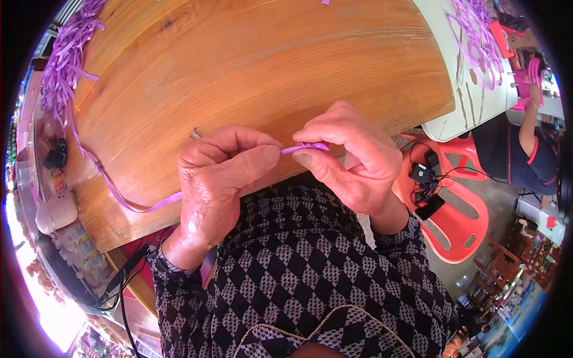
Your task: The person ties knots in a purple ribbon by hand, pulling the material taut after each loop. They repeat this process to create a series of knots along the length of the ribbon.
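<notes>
Head view, and it's all fingertips here: L hand (218,164) in close over the near edge of the wooden table (268,71), thumb & index pinched shut on a purple ribbon (289,150). R hand (363,160) right beside it, thumb below, index above, gripping the ribbon's other end, where it bunches into a small folded bit; knot or just a fold, can't tell. Short flat stretch shows btwn the two grips, out in front of the patterned black-and-grey top (298,250). R hand's other fingers curl in behind, L hand's likewise.

Over on the L, a long purple strip (113,185) runs from the ribbon heap (65,59) at the table's far-L corner, loops down across the wood and goes out of sight at the L wrist; whether it joins the pinched piece, can't tell, hand's in the way. Second purple bundle (477,48) up top R, on a white table (444,124) w/ dark streaks.

Below that, a red chair (462,238) w/ black gadgets & cables (422,176) on the seat. Far R, a co-worker (537,155) in dark clothes w/ red trim, arm up near smth bright pink (531,77).
</notes>
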Available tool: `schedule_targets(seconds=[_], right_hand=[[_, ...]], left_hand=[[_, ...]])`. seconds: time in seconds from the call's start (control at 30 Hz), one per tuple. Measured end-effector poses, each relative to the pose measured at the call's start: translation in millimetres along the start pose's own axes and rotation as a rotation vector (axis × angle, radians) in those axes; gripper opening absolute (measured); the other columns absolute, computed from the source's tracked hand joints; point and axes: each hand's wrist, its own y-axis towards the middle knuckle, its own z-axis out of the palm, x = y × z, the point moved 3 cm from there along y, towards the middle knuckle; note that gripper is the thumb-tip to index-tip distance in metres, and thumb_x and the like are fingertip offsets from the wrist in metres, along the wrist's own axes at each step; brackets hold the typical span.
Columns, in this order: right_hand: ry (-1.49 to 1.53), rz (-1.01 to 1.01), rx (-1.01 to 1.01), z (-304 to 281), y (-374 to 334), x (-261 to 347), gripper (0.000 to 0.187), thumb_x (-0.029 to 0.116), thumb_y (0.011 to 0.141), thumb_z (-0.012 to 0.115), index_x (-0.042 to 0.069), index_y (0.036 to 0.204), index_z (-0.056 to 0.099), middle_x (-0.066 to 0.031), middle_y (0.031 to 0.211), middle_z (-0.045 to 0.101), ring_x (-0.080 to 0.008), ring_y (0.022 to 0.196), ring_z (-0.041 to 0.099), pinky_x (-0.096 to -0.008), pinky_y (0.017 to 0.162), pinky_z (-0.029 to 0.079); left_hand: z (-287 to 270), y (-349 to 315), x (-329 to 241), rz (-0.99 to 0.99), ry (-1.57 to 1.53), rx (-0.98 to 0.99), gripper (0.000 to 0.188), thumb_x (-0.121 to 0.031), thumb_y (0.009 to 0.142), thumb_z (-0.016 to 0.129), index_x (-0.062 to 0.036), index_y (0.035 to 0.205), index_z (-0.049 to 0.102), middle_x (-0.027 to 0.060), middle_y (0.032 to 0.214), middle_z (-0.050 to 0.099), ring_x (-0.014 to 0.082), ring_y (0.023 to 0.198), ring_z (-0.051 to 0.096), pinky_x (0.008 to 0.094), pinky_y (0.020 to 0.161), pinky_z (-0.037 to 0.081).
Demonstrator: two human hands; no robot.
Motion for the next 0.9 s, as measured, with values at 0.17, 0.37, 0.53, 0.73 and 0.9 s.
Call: schedule_targets(seconds=[0.17,0.37,0.53,0.73,0.9], right_hand=[[0.046,0.054,0.014,-1.3,-3.0,-1.2,0.021,-0.005,0.070,0.069,-0.005,0.089,0.061,-0.0111,0.077,0.061,-0.0177,0.066,0.054,-0.0263,0.056,0.041],[0.170,0.161,0.021,-1.6,-8.3,-4.4,0.016,-0.007,0.072,0.066,-0.006,0.087,0.060,-0.0118,0.077,0.061,-0.0170,0.068,0.054,-0.0255,0.059,0.041],[0.364,0.337,0.035,1.3,-14.1,-5.0,0.014,-0.009,0.074,0.062,-0.007,0.088,0.059,-0.0122,0.081,0.059,-0.0158,0.072,0.054,-0.0247,0.061,0.042],[0.521,0.480,0.086,4.0,-14.9,-6.0,0.012,-0.008,0.075,0.061,-0.007,0.087,0.058,-0.0119,0.081,0.058,-0.0147,0.072,0.053,-0.0235,0.061,0.041],[0.637,0.599,0.060,4.8,-13.9,-2.4,0.010,-0.007,0.076,0.061,-0.006,0.085,0.057,-0.0110,0.080,0.057,-0.0141,0.071,0.052,-0.0235,0.061,0.041]], left_hand=[[-6.3,-2.0,0.7,0.015,0.019,0.016,0.008,-0.003,0.078,0.066,0.0030,0.084,0.064,-0.0013,0.066,0.058,0.0019,0.054,0.045,0.0149,0.047,0.031],[-11.6,-9.0,-4.2,0.046,0.116,-0.028,0.008,-0.003,0.077,0.067,0.0030,0.082,0.065,-0.0012,0.067,0.058,0.0023,0.058,0.047,0.0159,0.050,0.034],[-10.7,-13.6,-9.0,0.099,0.256,-0.032,0.008,-0.004,0.078,0.067,0.0025,0.082,0.065,-0.0015,0.068,0.059,0.0028,0.062,0.050,0.0167,0.055,0.037],[-8.5,-17.4,-10.3,0.141,0.336,-0.079,0.007,-0.003,0.079,0.066,0.0025,0.083,0.065,-0.0024,0.068,0.058,0.0022,0.062,0.048,0.0161,0.054,0.037],[-5.5,-17.9,-13.7,0.177,0.417,-0.067,0.008,-0.003,0.079,0.066,0.0028,0.083,0.064,-0.0032,0.067,0.055,0.0020,0.061,0.047,0.0158,0.053,0.036]])
